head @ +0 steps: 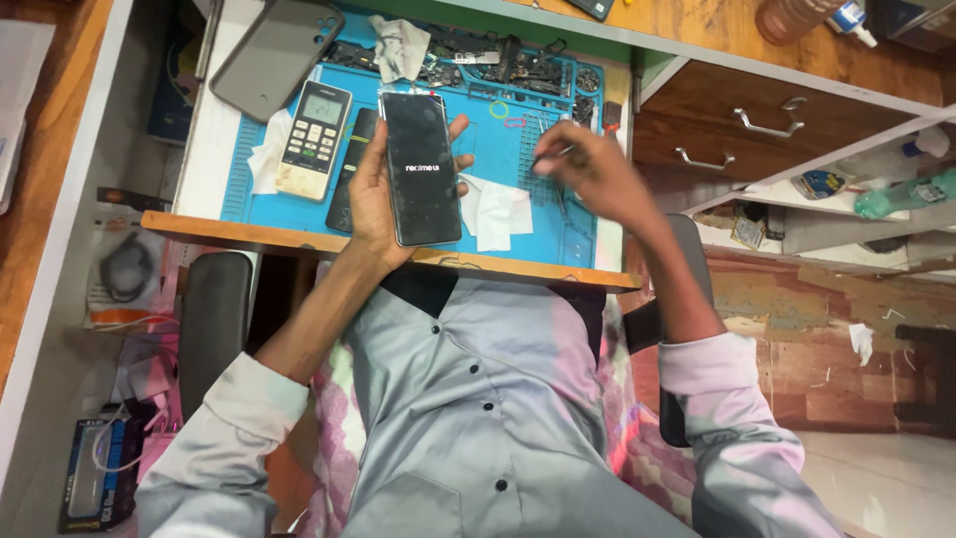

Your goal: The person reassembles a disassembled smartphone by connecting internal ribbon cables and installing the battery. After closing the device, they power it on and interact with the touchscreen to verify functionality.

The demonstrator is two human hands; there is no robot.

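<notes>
The left hand (373, 194) grips a black smartphone (420, 167), its fingers wrapped around both long edges, holding it screen-up above the blue repair mat (498, 149) on the counter (398, 254). At three o'clock from the phone, the right hand (588, 174) hovers over the mat, fingers pinched narrow on a thin tool (551, 155) that is too blurred to identify. A white remote control (314, 139) lies at nine o'clock from the phone; a white cloth (495, 211) lies at four o'clock.
</notes>
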